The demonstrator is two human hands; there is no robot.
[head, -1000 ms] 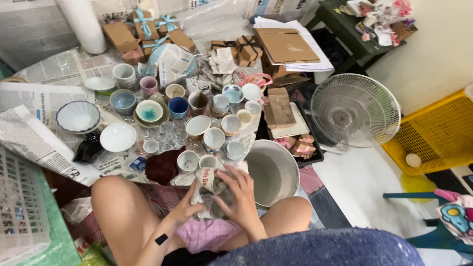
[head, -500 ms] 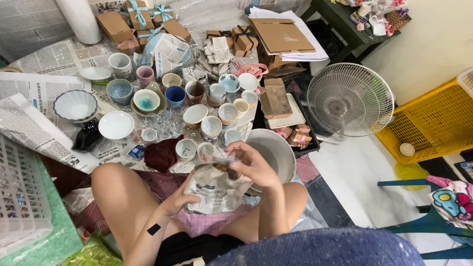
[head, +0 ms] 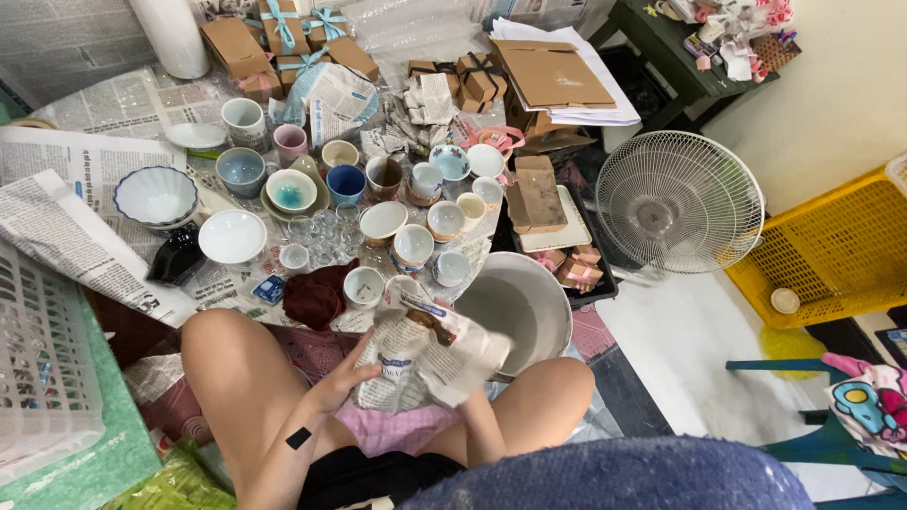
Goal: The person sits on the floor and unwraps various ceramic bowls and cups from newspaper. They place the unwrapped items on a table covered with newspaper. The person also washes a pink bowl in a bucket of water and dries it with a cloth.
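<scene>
Dozens of cups and bowls stand on newspaper-covered floor [head: 85, 170]. White fan [head: 678, 201] and yellow crate [head: 831, 250] at right, grey basin [head: 518, 307] by the knee, ribboned boxes [head: 283, 38] at back. Newspaper bundle [head: 425, 354] sits in the lap: left hand [head: 345, 382] has fingers clamped on its lower edge; right hand [head: 468, 401] is hidden behind the paper, grip cannot be told. Versus half a second earlier: paper now covers the right hand, bundle is bulkier.
</scene>
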